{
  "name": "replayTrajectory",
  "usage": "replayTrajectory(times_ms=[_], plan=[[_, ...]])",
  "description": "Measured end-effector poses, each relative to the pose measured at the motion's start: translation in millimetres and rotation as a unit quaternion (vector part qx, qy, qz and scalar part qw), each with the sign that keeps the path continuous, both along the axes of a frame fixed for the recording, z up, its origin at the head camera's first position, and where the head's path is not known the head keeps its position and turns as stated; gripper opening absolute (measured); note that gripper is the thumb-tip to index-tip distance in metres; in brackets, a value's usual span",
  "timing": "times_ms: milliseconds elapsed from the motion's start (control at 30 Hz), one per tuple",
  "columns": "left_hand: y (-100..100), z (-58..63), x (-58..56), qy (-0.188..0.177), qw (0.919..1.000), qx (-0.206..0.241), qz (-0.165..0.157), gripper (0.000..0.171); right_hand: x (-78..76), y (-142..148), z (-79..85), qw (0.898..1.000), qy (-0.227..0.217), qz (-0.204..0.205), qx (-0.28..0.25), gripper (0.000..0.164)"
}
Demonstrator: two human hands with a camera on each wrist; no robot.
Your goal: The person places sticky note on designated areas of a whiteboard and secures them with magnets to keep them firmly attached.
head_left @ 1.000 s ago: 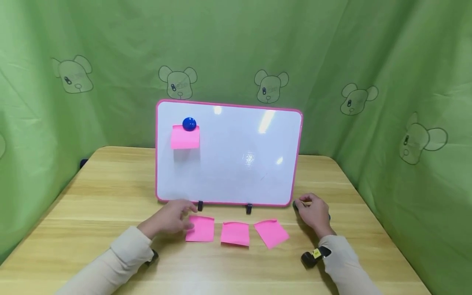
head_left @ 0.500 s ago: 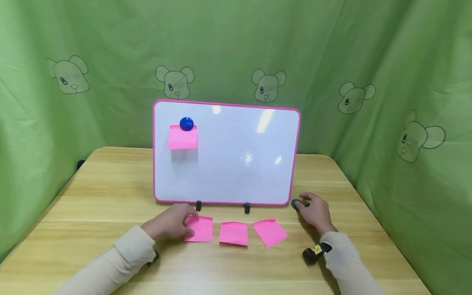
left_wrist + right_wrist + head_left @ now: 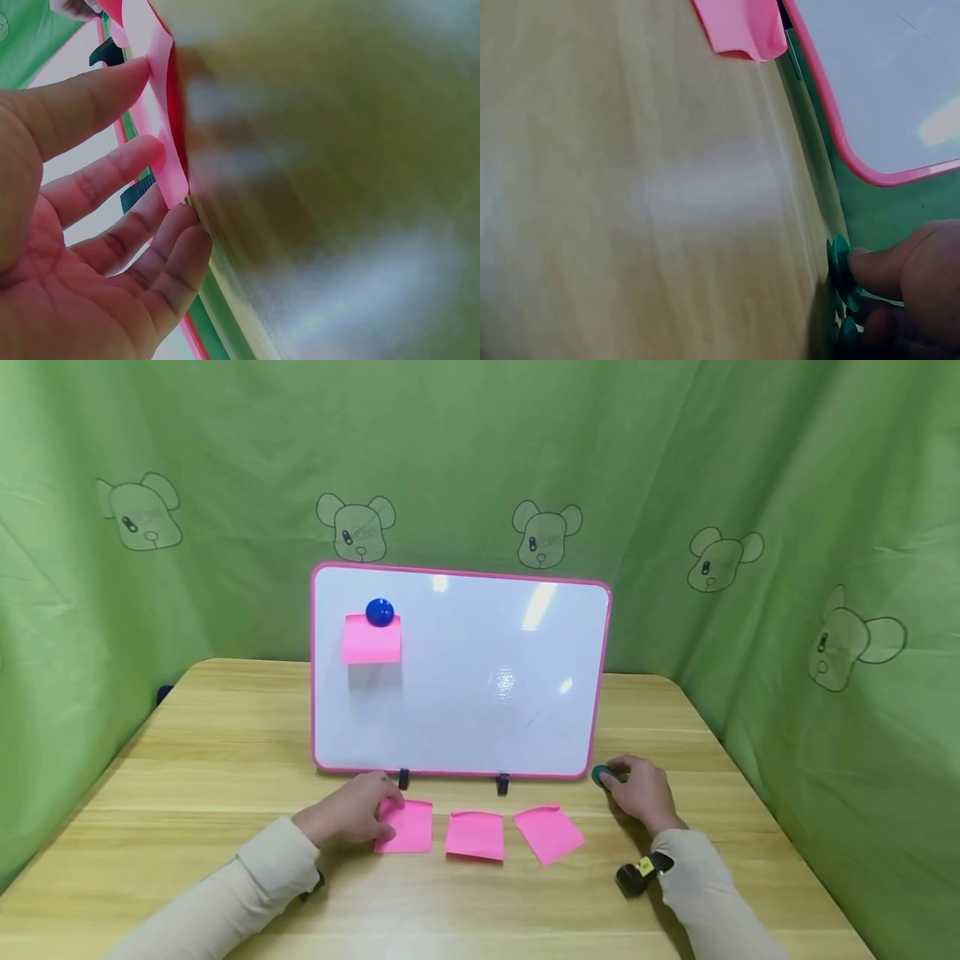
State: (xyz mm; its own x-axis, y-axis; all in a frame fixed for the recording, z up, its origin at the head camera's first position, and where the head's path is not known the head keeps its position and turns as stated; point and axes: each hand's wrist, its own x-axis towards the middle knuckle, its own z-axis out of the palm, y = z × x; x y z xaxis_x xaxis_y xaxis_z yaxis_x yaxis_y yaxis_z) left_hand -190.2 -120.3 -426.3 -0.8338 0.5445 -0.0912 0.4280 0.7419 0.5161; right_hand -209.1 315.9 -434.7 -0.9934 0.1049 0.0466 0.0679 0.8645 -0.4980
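My left hand lies over the left edge of a pink sticky note on the table. In the left wrist view, the thumb and index fingertip touch that sticky note well apart from each other, while the other fingers are loosely extended. To the right of the whiteboard, my right hand pinches a round green magnet. The right wrist view has the thumb against the green magnet, with a second green piece just below it, partly hidden by the hand.
Two more sticky notes, a middle one and a tilted one, lie in the same row. A blue magnet holds a pink note on the board's upper left. Black feet support the board on the wooden table.
My left hand has shifted slightly right, bringing its thumb and index finger onto the left note. At my right hand, the magnet's green face has turned into view.
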Motion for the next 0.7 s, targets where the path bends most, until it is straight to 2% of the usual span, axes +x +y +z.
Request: replayTrajectory(times_ms=[367, 533, 700], plan=[[0.5, -2.8, 0.3, 0.008, 1.0000, 0.001, -0.004, 0.036, -1.0, -2.8, 0.6, 1.000, -0.002, -0.002, -0.003, 0.029], [-0.3, -1.4, -0.5, 0.019, 0.9996, 0.018, -0.006, 0.036, -2.1, -1.5, -1.7, 1.000, 0.015, 0.000, -0.003, 0.029], [-0.5, -1.0, -1.7, 0.019, 0.9989, 0.042, 0.009, 0.036, -2.3, -0.8, -3.0, 0.999, 0.037, 0.004, 0.000, 0.028]])
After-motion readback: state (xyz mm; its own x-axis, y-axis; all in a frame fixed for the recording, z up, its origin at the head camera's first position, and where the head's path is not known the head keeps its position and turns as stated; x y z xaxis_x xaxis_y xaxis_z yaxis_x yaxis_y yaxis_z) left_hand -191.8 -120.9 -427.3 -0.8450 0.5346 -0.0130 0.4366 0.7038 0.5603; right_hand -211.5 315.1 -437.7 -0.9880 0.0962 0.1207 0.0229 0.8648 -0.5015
